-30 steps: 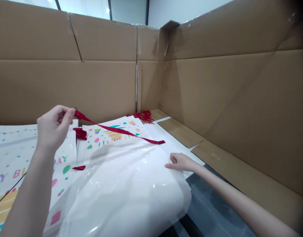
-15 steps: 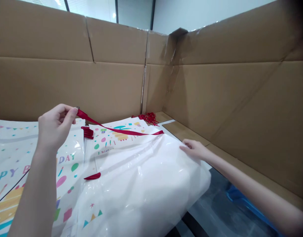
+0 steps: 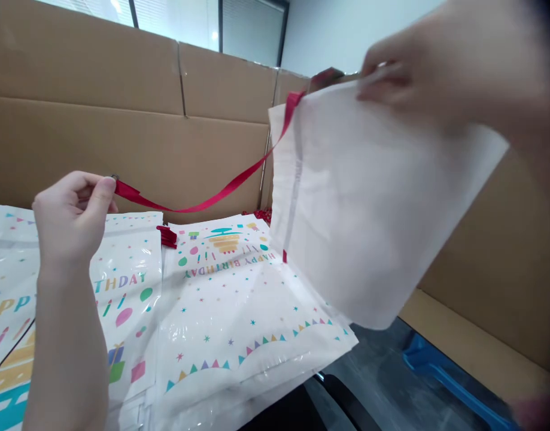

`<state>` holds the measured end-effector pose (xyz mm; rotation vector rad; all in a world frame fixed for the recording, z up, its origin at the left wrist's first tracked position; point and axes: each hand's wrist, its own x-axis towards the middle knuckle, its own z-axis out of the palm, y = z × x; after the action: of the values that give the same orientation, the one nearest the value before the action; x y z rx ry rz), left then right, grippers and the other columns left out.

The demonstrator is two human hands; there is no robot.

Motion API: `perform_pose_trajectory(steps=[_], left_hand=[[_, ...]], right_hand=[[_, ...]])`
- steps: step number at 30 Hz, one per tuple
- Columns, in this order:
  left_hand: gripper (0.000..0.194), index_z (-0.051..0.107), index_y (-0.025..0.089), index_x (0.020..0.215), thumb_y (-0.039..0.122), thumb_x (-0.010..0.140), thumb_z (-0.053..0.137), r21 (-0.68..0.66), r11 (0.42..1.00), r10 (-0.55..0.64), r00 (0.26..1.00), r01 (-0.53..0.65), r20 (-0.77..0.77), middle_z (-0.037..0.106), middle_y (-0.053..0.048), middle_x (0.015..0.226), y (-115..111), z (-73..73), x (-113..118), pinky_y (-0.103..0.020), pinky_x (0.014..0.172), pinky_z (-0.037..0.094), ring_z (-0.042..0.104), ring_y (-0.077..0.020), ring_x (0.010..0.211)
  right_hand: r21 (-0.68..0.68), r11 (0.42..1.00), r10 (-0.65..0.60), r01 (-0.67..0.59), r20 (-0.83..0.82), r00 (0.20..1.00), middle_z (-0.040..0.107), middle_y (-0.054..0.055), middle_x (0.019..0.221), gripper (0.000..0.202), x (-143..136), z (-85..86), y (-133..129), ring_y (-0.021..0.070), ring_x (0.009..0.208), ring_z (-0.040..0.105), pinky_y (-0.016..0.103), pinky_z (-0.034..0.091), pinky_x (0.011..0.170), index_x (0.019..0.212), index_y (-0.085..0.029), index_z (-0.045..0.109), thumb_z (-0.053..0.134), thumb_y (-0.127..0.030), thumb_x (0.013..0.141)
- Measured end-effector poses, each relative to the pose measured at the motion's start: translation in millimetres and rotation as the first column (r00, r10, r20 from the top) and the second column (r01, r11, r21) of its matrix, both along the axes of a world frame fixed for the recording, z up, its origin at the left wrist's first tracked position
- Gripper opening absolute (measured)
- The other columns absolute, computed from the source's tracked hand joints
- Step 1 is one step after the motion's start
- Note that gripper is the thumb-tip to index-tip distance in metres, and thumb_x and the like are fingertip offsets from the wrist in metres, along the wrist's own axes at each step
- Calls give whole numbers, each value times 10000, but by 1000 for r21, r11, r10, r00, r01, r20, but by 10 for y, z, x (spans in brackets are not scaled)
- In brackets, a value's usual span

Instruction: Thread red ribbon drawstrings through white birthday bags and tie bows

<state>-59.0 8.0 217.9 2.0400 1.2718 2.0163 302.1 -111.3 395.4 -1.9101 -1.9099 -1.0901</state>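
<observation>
Head view shows us holding a white plastic bag (image 3: 368, 203) up in the air with our right hand (image 3: 440, 66), fingers closed on its top edge, close to the lens and blurred. Our left hand (image 3: 72, 218) pinches the free end of a red ribbon (image 3: 221, 191) between thumb and forefinger, the other fingers curled in. The ribbon sags from that pinch up to the bag's top left corner, where it runs into the hem; a second red bit shows low on the bag's left edge.

To do this well, we judge that the pull should run in line with the hem, with the right hand gripping firmly near the ribbon's entry so the thin plastic does not bunch or tear. We would keep the pinch near the ribbon's end and draw steadily, not in jerks.

Below lie stacks of flat bags printed with a birthday pattern (image 3: 239, 311), one pile under the raised bag and another (image 3: 131, 281) under our left forearm, with a folded red ribbon (image 3: 167, 236) between them. More red ribbon (image 3: 262, 214) lies by the back corner. Brown cardboard walls (image 3: 122, 137) fence the work surface on the far and right sides; a dark floor and something blue (image 3: 440, 371) show at lower right, windows above
</observation>
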Motion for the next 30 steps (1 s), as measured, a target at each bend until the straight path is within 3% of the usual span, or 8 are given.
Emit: perform_pose_trajectory(steps=[2,4,6,10,13,18,23,30], left_hand=[[172,651,148,801,298,827,573,14,1000,22,1000,-22,13,534,31,564,-54,19,-48,-151,463,334,474,-45,493],[172,657,147,819,297,829,573,29,999,40,999,-41,31,545,25,586,-114,37,-80,-148,483,350,495,-48,514],[181,661,147,835,303,830,569,30,999,36,999,-36,25,562,19,605,-173,54,-95,-152,503,376,520,-56,532],[188,655,156,798,322,829,571,-7,1000,20,996,-20,-87,588,20,604,-299,106,-107,-165,534,390,536,-66,542],[206,656,167,781,343,837,566,-41,998,49,983,-58,-179,599,27,602,-417,161,-148,-165,540,367,525,-60,534],[210,660,171,776,346,837,560,-50,983,157,955,-175,-253,588,45,582,-616,205,-271,-157,558,348,537,-54,541],[205,649,183,747,351,825,559,-99,971,178,934,-218,-311,578,49,563,-693,174,-336,-165,531,319,502,-57,518],[212,638,189,718,355,820,553,-92,949,246,891,-301,-383,561,52,535,-676,196,-363,-175,495,286,439,-55,467]], right_hand=[[-33,978,-195,205,199,960,625,124,811,405,-424,-219,3,371,911,611,416,357,611,851,-127,673,382,-409,855],[-258,954,-96,153,222,970,630,99,762,152,-782,-639,47,320,820,646,384,437,627,878,-153,680,562,-145,782],[-471,881,130,-33,174,976,634,87,717,315,-1015,-1150,117,265,751,656,354,482,624,993,-146,661,534,2,745],[-743,651,242,-156,8,970,672,125,841,273,-1191,-2052,237,256,815,659,320,491,645,956,-106,667,497,8,775],[-848,498,223,-184,-80,971,669,156,959,227,-1240,-2462,247,274,905,651,327,498,701,1006,-88,666,510,-145,852],[-905,301,253,-300,-228,940,619,170,1102,497,-1126,-2798,172,320,1003,607,408,498,792,1161,-118,612,590,-470,811],[-861,259,190,-438,-400,897,365,237,1427,1004,-725,-3078,123,446,1303,330,642,321,975,1437,-158,370,776,-496,583],[-840,191,73,-508,-504,860,-30,173,1557,1140,-584,-3304,-48,414,1418,-32,667,118,1068,1524,-157,101,687,-601,652]])
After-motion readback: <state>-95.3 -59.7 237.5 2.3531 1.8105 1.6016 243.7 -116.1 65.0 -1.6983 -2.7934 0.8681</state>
